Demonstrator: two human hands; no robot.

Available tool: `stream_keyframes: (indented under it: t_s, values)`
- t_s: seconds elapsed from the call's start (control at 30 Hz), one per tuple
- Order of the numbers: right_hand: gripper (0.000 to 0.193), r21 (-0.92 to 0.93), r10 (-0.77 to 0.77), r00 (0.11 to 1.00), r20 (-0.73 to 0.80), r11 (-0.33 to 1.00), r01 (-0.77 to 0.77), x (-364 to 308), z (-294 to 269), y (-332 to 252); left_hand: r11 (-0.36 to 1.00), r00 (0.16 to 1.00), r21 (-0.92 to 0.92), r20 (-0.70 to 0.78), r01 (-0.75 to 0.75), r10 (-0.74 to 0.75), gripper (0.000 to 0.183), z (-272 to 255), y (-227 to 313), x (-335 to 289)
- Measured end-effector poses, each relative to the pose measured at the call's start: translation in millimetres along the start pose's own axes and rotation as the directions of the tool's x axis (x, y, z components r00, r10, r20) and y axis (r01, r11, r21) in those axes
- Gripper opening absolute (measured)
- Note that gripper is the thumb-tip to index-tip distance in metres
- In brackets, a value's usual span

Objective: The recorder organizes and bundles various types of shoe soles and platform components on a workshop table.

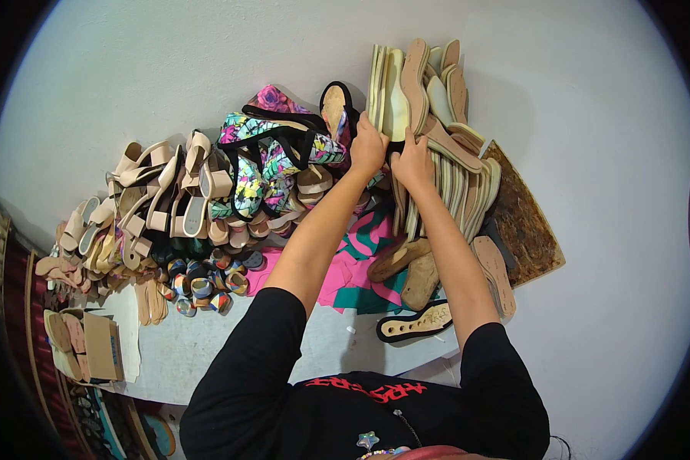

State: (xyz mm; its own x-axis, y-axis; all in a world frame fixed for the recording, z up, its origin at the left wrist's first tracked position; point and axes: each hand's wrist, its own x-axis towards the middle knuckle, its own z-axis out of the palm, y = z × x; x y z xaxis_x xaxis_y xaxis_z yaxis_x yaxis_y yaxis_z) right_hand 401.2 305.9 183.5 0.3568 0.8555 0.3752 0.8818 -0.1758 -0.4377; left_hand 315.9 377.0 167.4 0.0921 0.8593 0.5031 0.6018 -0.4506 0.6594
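Note:
Both my arms reach to the back of the table, where shoe soles are piled against the wall. My left hand (369, 147) is closed at the lower end of several upright cream soles (377, 88). Close beside it, my right hand (412, 162) has its fingers bent around the lower end of the neighbouring soles, below a tan-topped sole (414, 80). A pale curved sole (395, 96) stands between the two hands. The fingertips are partly hidden. Under my right forearm, more soles (456, 192) stand in a tight row.
Colourful patterned wedge shoes (249, 180) and beige heeled sandals (161, 188) are heaped to the left. Pink fabric (337, 280), wooden shoe lasts (420, 282) and a black-edged sole with holes (414, 322) lie nearer. A brown board (525, 222) leans right; a cardboard box (102, 347) stands left.

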Motion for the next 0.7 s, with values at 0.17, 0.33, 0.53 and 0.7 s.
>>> stream_keyframes:
  t_s: [0.17,0.33,0.53,0.7]
  values:
    - [0.065,0.128,-0.085,0.996,-0.024,0.988,0.088,-1.9,6.7,17.3,0.999,0.996,-0.031,-0.084,0.007,-0.009,0.059,-24.6,17.5,-13.5]
    - [0.067,0.320,-0.183,0.960,-0.210,0.915,0.245,-10.0,1.1,29.4,0.981,0.978,-0.178,-0.206,-0.080,0.042,0.055,-72.8,46.9,-50.2]
    - [0.083,0.360,-0.379,0.824,-0.421,0.764,0.535,-64.1,-67.5,-9.4,0.878,0.994,-0.467,-0.037,-0.106,0.100,0.048,-171.8,44.3,-140.6]
    - [0.103,0.064,-0.635,0.754,-0.171,0.756,0.651,-141.7,-94.6,-37.7,0.779,0.884,-0.531,0.464,0.333,-0.062,0.045,-257.8,-7.2,-199.8]
